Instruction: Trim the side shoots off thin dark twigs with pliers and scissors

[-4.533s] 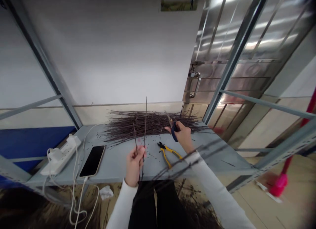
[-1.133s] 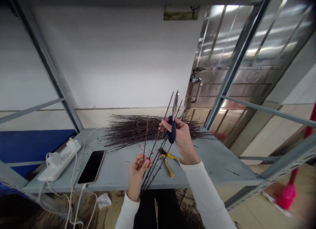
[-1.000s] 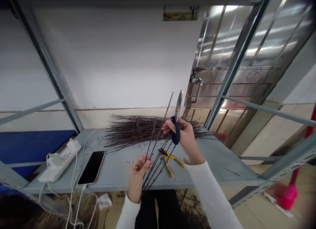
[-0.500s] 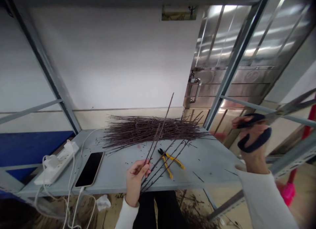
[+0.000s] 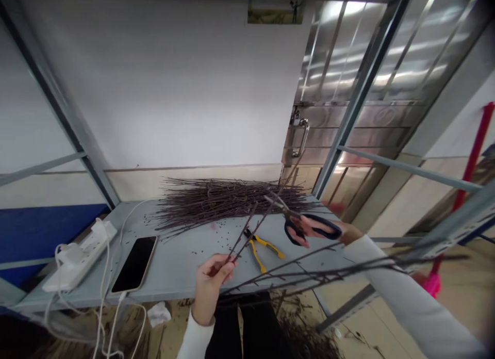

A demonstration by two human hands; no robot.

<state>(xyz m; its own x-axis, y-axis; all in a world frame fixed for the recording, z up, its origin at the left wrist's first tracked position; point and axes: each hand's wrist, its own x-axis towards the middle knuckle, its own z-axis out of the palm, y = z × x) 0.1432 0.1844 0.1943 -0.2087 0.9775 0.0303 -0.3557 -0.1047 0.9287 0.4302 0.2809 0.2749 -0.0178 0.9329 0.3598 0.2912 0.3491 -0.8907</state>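
Over the front edge of the bench [image 5: 174, 276], we record the left hand [image 5: 211, 289] with fingers closed on light, stiff, brittle-looking twigs [image 5: 244, 231], best held gathered low, and the right hand [image 5: 315, 229] gripping scissors [image 5: 279, 205].

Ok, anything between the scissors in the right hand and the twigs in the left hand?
Nothing visible. The scissors in the right hand have their blades right beside the twigs held in the left hand. The yellow-handled pliers lie lower, on the metal shelf, out of the line.
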